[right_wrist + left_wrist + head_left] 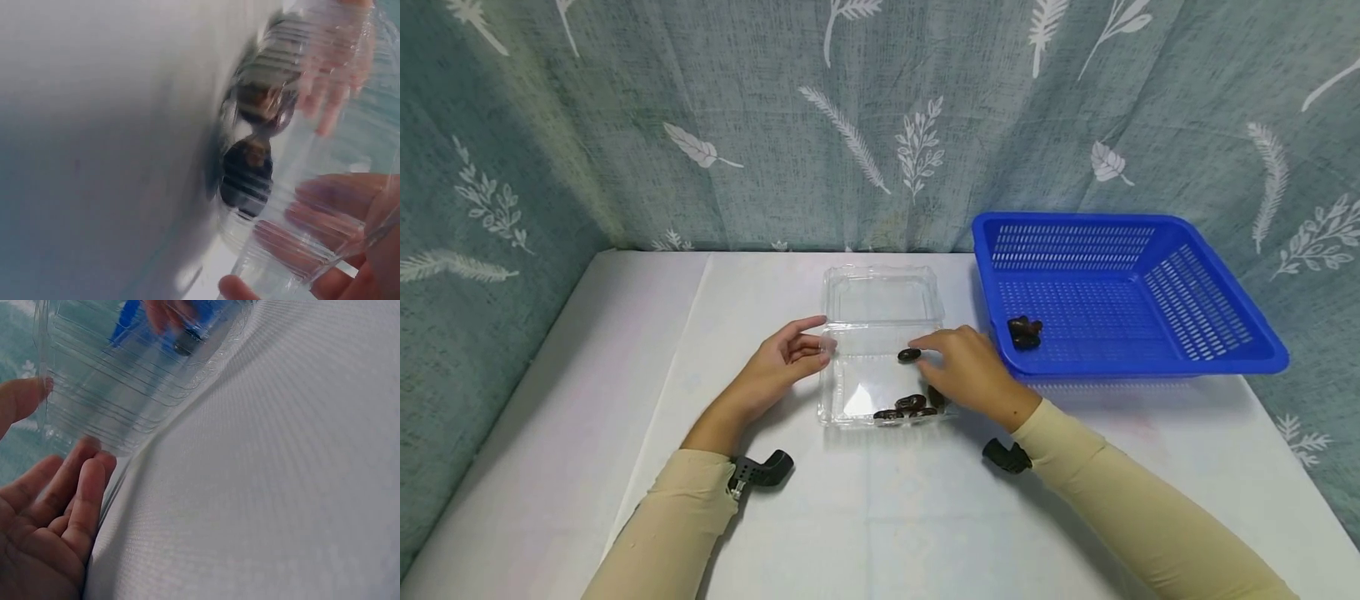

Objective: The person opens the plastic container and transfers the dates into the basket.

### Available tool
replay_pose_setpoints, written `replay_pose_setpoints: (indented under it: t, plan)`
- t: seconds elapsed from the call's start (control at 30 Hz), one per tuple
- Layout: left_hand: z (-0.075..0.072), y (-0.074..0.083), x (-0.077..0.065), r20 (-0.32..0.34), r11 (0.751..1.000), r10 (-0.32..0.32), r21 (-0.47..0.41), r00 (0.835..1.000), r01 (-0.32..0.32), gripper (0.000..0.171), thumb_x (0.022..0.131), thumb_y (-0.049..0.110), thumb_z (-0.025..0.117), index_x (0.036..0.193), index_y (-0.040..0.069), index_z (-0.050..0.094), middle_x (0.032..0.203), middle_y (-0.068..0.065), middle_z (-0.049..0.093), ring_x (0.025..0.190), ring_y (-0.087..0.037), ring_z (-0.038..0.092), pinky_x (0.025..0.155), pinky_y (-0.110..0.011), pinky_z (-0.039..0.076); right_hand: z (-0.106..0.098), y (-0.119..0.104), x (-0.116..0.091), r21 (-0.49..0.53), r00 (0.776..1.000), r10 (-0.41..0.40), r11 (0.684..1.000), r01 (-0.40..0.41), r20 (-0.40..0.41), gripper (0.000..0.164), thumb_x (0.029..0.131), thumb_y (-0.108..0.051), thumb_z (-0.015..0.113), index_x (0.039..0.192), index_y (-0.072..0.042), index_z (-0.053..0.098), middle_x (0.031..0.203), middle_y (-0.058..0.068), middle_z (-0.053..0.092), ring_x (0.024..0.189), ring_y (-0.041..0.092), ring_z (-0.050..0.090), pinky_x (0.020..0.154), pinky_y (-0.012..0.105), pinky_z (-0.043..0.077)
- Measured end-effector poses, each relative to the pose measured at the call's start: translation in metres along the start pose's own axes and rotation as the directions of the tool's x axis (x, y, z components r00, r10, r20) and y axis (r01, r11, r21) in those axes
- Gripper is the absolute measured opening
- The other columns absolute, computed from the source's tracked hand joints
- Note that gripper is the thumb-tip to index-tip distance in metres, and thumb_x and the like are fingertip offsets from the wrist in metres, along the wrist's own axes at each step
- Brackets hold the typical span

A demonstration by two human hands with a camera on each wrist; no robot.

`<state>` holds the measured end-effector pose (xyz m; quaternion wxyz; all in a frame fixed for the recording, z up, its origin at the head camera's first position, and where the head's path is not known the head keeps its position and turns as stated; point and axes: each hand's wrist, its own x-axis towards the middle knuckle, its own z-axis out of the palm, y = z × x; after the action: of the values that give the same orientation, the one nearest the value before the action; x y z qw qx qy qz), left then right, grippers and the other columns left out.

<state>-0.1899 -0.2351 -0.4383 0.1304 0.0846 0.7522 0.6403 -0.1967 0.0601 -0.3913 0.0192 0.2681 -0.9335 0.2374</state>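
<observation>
A clear plastic clamshell box (865, 387) lies on the table with its lid (883, 298) folded back. Along its near right side are several shiny dark-brown dates (911, 402), also visible through the box wall in the right wrist view. My left hand (778, 367) holds the box's left edge, thumb at the rim and fingertips against the outer wall. Over the box, my right hand (973, 371) pinches one date (909, 355) between thumb and index finger. That hand partly hides the box's right side.
A blue perforated plastic basket (1093, 367) stands at the back right, with a few dates (1025, 332) in its near left corner. White cloth covers the table (790, 533). A green leaf-patterned curtain (760, 125) hangs behind it and along the left.
</observation>
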Motion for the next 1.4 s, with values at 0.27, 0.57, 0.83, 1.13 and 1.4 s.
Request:
replay_pose_setpoints:
  t: [0.27,0.57,0.83,1.13,1.4]
  plan:
    - [-0.0001,-0.0004,0.0003,-0.001,1.000,0.002,-0.007,1.000,-0.002,0.065,0.095,0.011,0.068,0.152,0.008,0.038,0.135,-0.022,0.057,0.111,-0.006,0.059,0.093,-0.015,0.049,0.0023,-0.0023,0.0034,0.053,0.990,-0.007,0.999,-0.001,0.138,0.036,0.093,-0.011,0.064,0.129,-0.007,0.068,0.122,0.013,0.071,0.093,0.025,0.068,0.081,0.042,0.056]
    - [0.0005,0.0007,0.0024,0.006,1.000,0.004,-0.017,1.000,-0.004,0.065,0.095,0.011,0.068,0.153,0.008,0.037,0.136,-0.021,0.056,0.112,-0.007,0.059,0.094,-0.015,0.049,0.0032,-0.0061,0.0058,-0.042,0.990,0.052,0.998,-0.047,0.130,0.033,0.090,-0.012,0.071,0.123,-0.007,0.071,0.116,0.011,0.070,0.102,0.033,0.066,0.084,0.050,0.055]
    - [-0.0003,-0.0006,0.0021,0.008,1.000,0.003,-0.020,1.000,-0.003,0.065,0.095,0.010,0.067,0.153,0.008,0.037,0.137,-0.022,0.056,0.112,-0.007,0.059,0.094,-0.015,0.049,0.0056,-0.0076,0.0046,-0.055,0.993,0.054,0.997,-0.049,0.102,0.026,0.087,-0.009,0.071,0.112,-0.013,0.077,0.105,0.006,0.071,0.093,0.029,0.066,0.075,0.044,0.053]
    - [-0.0004,-0.0012,0.0021,0.007,1.000,-0.004,-0.019,1.000,0.004,0.064,0.095,0.012,0.067,0.153,0.010,0.038,0.137,-0.021,0.056,0.113,-0.008,0.059,0.094,-0.015,0.049,0.0076,-0.0066,0.0046,-0.077,0.995,0.055,0.996,-0.049,0.084,0.025,0.085,-0.009,0.072,0.109,-0.015,0.077,0.102,0.005,0.072,0.091,0.029,0.067,0.074,0.044,0.052]
    - [-0.0005,-0.0007,0.0019,0.009,1.000,-0.001,-0.018,1.000,0.001,0.065,0.095,0.012,0.068,0.153,0.009,0.037,0.138,-0.021,0.056,0.114,-0.009,0.058,0.093,-0.016,0.049,0.0083,-0.0065,0.0057,-0.097,0.995,0.059,0.994,-0.052,0.078,0.023,0.084,-0.010,0.073,0.106,-0.014,0.077,0.098,0.004,0.072,0.089,0.027,0.067,0.074,0.044,0.052]
